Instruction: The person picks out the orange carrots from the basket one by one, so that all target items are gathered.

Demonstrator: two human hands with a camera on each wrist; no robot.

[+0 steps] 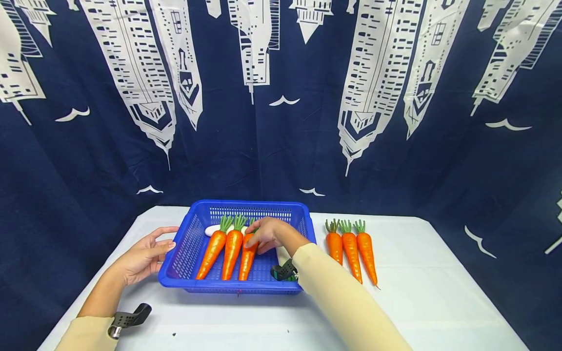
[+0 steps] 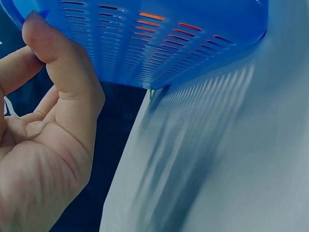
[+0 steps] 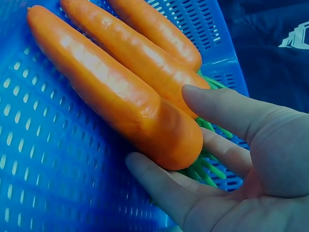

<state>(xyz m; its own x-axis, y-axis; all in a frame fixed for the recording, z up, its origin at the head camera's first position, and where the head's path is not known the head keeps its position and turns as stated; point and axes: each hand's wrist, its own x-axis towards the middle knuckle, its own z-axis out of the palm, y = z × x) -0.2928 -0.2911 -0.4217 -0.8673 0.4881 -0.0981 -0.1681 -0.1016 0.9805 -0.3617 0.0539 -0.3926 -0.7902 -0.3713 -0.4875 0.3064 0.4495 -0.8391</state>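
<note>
Desk (image 1: 421, 287) below, your right fingers (image 1: 268, 231) sit apart around a carrot (image 1: 247, 258), left ones (image 1: 153, 252) loose against its basket (image 1: 210, 283): likely placing, withdrawal next.

Carrots (image 1: 232, 251): six, three in one basket (image 1: 232, 285), three outside. Left hand (image 1: 141, 256): one; right hand (image 1: 270, 233): one. White items (image 1: 212, 230): count unclear.

I've got the right hand (image 3: 270, 169) spread astride the nearest carrot (image 3: 120, 96), two more carrots (image 3: 135, 53) thumb-side, blue basket (image 3: 96, 188) out past the fingertips (image 3: 140, 165)!
</note>
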